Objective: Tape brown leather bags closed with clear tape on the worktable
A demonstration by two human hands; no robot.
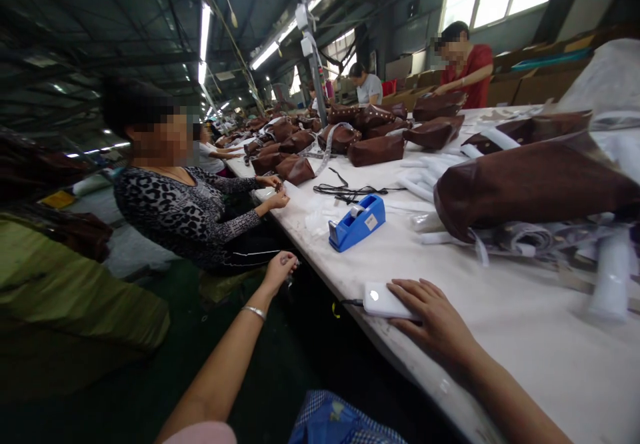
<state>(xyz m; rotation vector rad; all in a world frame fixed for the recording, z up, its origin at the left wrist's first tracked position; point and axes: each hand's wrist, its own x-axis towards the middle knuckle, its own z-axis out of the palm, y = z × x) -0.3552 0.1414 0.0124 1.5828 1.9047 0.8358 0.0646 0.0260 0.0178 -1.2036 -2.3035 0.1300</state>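
Observation:
My right hand lies flat on the white table, fingers stretched over a small white device with a dark cable at the table's near edge. My left hand is stretched out to the left, off the table, with its fingers closed in a pinch on something I cannot make out. A bracelet sits on that wrist. A blue tape dispenser stands on the table a little beyond my right hand.
Brown leather bags and white rolls lie on the table to the right, with more bags farther along. A person in a patterned top sits left of the table; other people work at the far end.

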